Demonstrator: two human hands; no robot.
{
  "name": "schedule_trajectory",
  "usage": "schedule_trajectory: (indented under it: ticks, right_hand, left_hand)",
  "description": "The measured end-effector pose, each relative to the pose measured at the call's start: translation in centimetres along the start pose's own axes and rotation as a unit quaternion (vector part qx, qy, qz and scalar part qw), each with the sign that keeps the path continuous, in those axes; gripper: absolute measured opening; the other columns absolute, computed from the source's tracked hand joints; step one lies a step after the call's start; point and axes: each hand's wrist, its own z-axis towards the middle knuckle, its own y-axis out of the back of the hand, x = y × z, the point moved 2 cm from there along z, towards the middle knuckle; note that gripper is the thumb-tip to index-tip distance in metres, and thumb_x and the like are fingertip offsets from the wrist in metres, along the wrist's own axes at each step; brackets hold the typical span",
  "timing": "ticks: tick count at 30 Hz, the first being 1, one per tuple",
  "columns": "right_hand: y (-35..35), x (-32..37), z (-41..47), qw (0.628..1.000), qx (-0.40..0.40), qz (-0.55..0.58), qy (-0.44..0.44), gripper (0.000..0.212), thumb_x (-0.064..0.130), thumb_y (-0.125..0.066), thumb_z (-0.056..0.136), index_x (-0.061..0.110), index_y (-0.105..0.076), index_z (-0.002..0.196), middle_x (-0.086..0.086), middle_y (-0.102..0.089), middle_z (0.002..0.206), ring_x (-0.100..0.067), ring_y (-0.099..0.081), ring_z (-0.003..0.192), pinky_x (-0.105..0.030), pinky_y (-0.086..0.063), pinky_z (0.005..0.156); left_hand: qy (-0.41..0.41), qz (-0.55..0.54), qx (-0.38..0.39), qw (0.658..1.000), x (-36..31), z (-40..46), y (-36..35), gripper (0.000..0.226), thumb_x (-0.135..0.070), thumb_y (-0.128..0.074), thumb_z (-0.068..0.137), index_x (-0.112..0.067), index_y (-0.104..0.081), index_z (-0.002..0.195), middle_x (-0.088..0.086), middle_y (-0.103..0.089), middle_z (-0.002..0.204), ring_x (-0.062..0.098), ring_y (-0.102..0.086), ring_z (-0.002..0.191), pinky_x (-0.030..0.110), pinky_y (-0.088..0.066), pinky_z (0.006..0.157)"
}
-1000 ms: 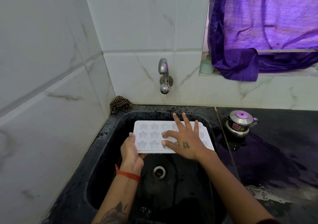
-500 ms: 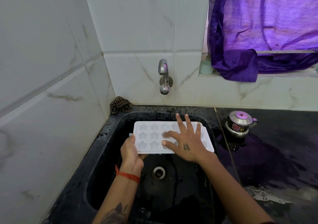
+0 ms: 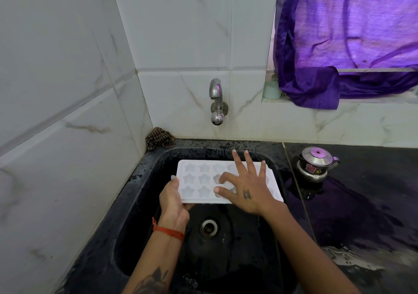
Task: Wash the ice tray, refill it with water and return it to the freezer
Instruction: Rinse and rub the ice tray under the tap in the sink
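Observation:
A white ice tray [image 3: 199, 180] with star-shaped cups is held level over the black sink [image 3: 140, 203], below the steel tap [image 3: 216, 103]. My left hand [image 3: 173, 201] grips the tray's near left corner, thumb on the left edge and fingers underneath. My right hand [image 3: 244, 187] lies spread on top of the tray's right half, with the index fingertip bent into one of the middle cups and the thumb on a front cup. No water runs from the tap.
The sink's drain [image 3: 209, 227] lies under the tray. A crumpled checked cloth [image 3: 159, 141] sits in the back left corner. A small steel pot with lid [image 3: 315, 164] stands on the wet black counter [image 3: 373, 203] to the right. A purple curtain [image 3: 348, 36] hangs over the sill.
My right hand's fingers have shifted slightly over the tray's cups. The tray and my left hand stay in place.

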Motion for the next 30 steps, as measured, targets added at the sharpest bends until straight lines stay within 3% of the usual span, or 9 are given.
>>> schedule_trajectory:
  ticks: [8,13,20,26,30]
  right_hand:
    - [0.8,0.9,0.0,0.997,-0.043,0.065,0.027,0.066,0.077,-0.016,0.073,0.041,-0.045,0.121,0.001,0.014,0.159,-0.025,0.021,0.145,-0.057,0.014,0.111]
    - [0.7,2.4,0.2,0.998,0.01,0.047,0.046,0.043,0.065,-0.034,0.09,0.043,-0.048,0.123,0.002,0.014,0.159,-0.025,0.025,0.143,-0.059,0.016,0.111]
    - [0.5,2.9,0.8,0.997,0.052,0.039,0.044,0.04,0.059,-0.035,0.093,0.045,-0.05,0.126,-0.001,0.018,0.158,-0.027,0.028,0.142,-0.062,0.018,0.109]
    - [0.6,2.5,1.0,0.997,0.05,0.022,0.046,0.029,0.052,-0.042,0.092,0.044,-0.055,0.116,0.0,0.016,0.159,-0.027,0.027,0.142,-0.061,0.019,0.109]
    - [0.5,2.3,1.0,0.998,0.041,-0.018,0.041,0.03,0.055,-0.041,0.091,0.039,-0.054,0.113,-0.001,0.016,0.159,-0.029,0.025,0.143,-0.063,0.017,0.108]
  left_hand:
    - [-0.003,-0.008,0.003,1.0,-0.1,-0.3,-0.2,0.021,-0.024,-0.046,0.099,-0.017,-0.056,0.082,0.006,-0.063,0.081,0.023,-0.061,0.073,0.041,-0.052,0.067]
    - [-0.003,-0.007,0.004,1.0,-0.2,-0.4,-0.4,0.022,-0.025,-0.046,0.099,-0.016,-0.058,0.082,0.007,-0.064,0.081,0.023,-0.061,0.071,0.038,-0.051,0.06]
    - [0.007,-0.005,0.007,1.0,-0.2,-0.2,-0.2,0.022,-0.025,-0.046,0.099,-0.015,-0.057,0.084,0.008,-0.063,0.08,0.023,-0.06,0.071,0.04,-0.051,0.063]
    - [0.018,-0.002,0.022,1.0,0.2,-0.1,-0.4,0.022,-0.026,-0.045,0.099,-0.01,-0.059,0.104,0.011,-0.065,0.085,0.027,-0.062,0.075,0.042,-0.053,0.066]
    - [0.023,0.0,0.027,0.999,0.4,-0.1,-0.5,0.023,-0.027,-0.045,0.099,-0.01,-0.06,0.094,0.012,-0.065,0.084,0.028,-0.063,0.075,0.042,-0.052,0.061]
